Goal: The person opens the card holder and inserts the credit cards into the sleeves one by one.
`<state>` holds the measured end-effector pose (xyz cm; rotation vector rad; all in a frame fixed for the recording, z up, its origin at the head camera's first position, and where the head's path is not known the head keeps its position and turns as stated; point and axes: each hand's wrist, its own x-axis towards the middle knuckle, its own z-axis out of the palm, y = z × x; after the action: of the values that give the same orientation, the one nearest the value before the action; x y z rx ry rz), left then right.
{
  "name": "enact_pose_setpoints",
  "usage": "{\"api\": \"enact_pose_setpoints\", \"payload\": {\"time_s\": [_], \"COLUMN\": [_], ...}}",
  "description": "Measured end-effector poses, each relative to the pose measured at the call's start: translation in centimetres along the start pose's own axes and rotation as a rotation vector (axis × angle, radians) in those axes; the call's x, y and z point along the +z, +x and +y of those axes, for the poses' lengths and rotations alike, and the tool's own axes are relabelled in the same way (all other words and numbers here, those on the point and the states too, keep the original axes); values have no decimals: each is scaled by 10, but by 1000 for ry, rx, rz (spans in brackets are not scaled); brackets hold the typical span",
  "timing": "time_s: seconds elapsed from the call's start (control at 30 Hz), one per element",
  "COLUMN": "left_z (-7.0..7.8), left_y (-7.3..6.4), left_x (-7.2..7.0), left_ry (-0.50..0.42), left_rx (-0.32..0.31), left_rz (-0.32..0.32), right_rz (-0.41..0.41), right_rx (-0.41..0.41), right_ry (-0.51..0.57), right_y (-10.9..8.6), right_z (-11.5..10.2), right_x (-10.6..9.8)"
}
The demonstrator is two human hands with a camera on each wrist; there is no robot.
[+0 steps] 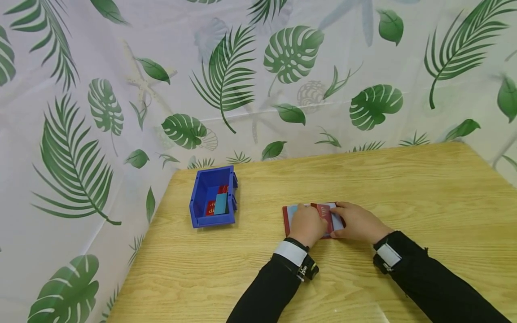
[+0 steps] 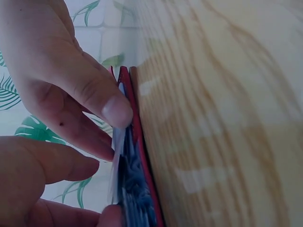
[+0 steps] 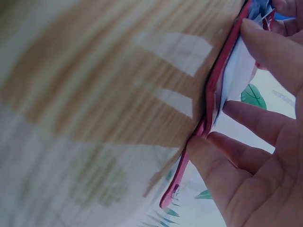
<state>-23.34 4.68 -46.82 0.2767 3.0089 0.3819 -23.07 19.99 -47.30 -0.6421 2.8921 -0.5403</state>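
Note:
A red-edged card holder (image 1: 286,220) lies opened flat on the table, its pale clear sleeves (image 2: 137,189) showing. Across its middle is a red card (image 1: 325,213) with light lettering. My left hand (image 1: 308,223) bends over the holder, thumb and fingers pinching at the red card's left edge. At the right side, my right hand (image 1: 359,222) grips the holder's border, thumb at the near edge and fingers at the far edge. Close up in the right wrist view, the right fingertips (image 3: 232,108) press at a white sleeve edge. Part of the holder is hidden beneath the left hand.
Left of the hands, a blue plastic bin (image 1: 213,220) stands on the wooden table (image 1: 258,269). Inside it lie red cards (image 1: 211,208) and a light blue card (image 1: 221,204). A leaf-patterned cloth (image 1: 242,89) hangs behind and to the left.

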Motion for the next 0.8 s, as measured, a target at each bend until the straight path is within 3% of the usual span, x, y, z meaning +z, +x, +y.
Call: {"api": "enact_pose_setpoints", "payload": {"time_s": [0.23, 0.37, 0.57, 0.7, 0.8], "left_z": [8, 13, 18, 22, 27], "left_y": [-3, -6, -8, -11, -12], "left_x": [-4, -6, 0, 6, 7], "left_ry": [-40, -58, -20, 46, 85], "left_rx": [-14, 15, 72, 137, 151], "left_rz": [10, 25, 48, 74, 89], "right_rz": [15, 36, 69, 68, 60], "right_rx": [-12, -27, -72, -75, -68], "right_ry": [7, 7, 20, 20, 24], "right_y": [1, 1, 0, -1, -1], "right_z": [3, 4, 5, 4, 3], "right_x": [2, 5, 6, 4, 3]}}
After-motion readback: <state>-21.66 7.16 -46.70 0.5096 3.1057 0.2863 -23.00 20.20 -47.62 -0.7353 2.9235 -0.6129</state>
